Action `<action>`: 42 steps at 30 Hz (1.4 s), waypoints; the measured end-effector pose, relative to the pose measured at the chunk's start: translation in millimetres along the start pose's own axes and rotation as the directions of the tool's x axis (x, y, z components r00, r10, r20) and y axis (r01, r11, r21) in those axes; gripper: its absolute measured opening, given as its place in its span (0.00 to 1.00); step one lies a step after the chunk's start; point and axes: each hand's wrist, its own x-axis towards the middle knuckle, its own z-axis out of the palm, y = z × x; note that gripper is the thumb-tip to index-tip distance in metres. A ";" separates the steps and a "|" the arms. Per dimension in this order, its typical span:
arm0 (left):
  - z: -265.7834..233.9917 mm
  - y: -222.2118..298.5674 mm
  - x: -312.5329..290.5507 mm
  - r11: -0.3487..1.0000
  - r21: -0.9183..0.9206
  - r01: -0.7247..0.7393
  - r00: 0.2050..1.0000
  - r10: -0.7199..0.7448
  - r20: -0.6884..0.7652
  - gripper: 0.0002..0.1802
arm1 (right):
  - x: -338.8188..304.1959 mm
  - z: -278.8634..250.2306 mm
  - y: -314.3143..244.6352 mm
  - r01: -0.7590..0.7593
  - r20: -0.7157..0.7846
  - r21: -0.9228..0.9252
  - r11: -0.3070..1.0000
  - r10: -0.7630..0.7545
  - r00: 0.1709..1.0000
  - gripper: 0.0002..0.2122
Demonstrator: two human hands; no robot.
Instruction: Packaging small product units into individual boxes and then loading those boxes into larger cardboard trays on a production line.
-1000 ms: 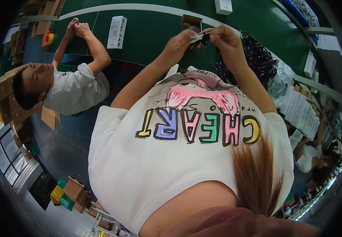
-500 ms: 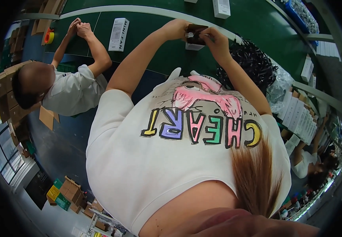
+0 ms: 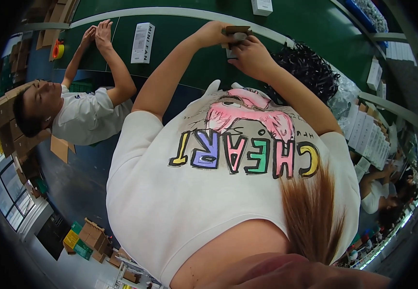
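Over the green worktable's near part, my left hand (image 3: 213, 35) is closed on a small brown piece with a flat flap (image 3: 236, 29), perhaps card. My right hand (image 3: 253, 57) is at the same piece from the right, its fingers bent around a grey rounded part (image 3: 240, 36) at the piece's near side; what this part is I cannot make out. Below the hands, a white box (image 3: 230, 53) shows partly, mostly hidden by my fingers. To the left, a slim white printed carton (image 3: 142, 43) lies on the table.
A heap of black shredded strips (image 3: 306, 67) lies right of my right arm. At the left, a co-worker (image 3: 81, 113) has both hands over the table by a roll of yellow tape (image 3: 58, 49). Another white carton (image 3: 262, 6) is across the pale rail (image 3: 180, 11).
My right hand has turned and closed in around the brown piece, and a grey rounded part now shows there. The co-worker's right-side hand has opened out with fingers straighter.
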 end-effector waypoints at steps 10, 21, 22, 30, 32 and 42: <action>42.9 -39.0 -16.7 0.852 -0.468 -0.234 0.944 0.083 -0.320 0.21 | -44.3 15.8 -2.3 -0.371 -0.133 0.377 0.849 0.446 0.885 0.17; 63.2 -34.9 -26.8 0.683 0.558 -0.472 0.572 0.719 -0.395 0.24 | -43.2 49.6 8.9 -0.269 -0.201 0.624 0.734 0.483 0.852 0.25; 61.3 -29.0 -27.0 0.663 0.613 -0.430 0.574 0.725 -0.381 0.24 | -41.3 48.3 9.9 -0.261 -0.210 0.610 0.748 0.471 0.857 0.26; 65.5 -28.5 -17.2 0.686 0.657 -0.313 0.586 0.684 -0.436 0.25 | -41.5 51.8 13.1 -0.298 -0.187 0.609 0.735 0.498 0.847 0.27; 72.6 -25.6 -19.2 0.634 0.750 -0.188 0.612 0.673 -0.416 0.26 | -42.3 55.5 13.4 -0.304 -0.189 0.616 0.727 0.511 0.838 0.27; 88.2 -36.6 -30.1 0.960 0.198 -0.196 0.760 0.276 -0.589 0.40 | -51.2 43.6 8.7 -0.189 -0.193 0.282 0.941 0.248 0.949 0.24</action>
